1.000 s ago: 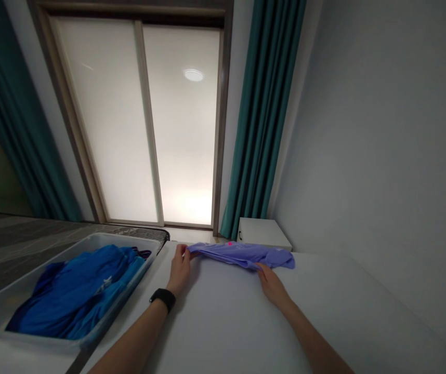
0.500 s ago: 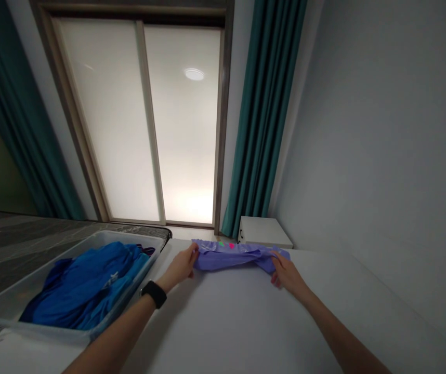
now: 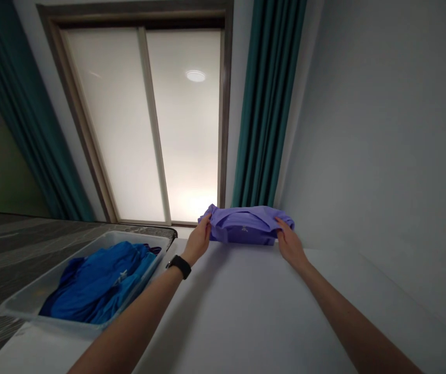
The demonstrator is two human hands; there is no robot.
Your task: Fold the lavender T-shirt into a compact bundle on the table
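I had left hand (image 3: 198, 242) and right hand (image 3: 291, 245) gripping opposite ends of the purple fabric garment (image 3: 244, 224), held up at the flat white surface (image 3: 242, 311)'s far edge. Looked like straightening; next move called for even tension.

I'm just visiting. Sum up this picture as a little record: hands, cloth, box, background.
Left hand: grips the left end of the purple garment
Right hand: grips its right end
Garment: held at the far edge of the white table
Left wrist: black watch
Translucent box: holds blue clothes
Background: pale sliding door, teal curtains
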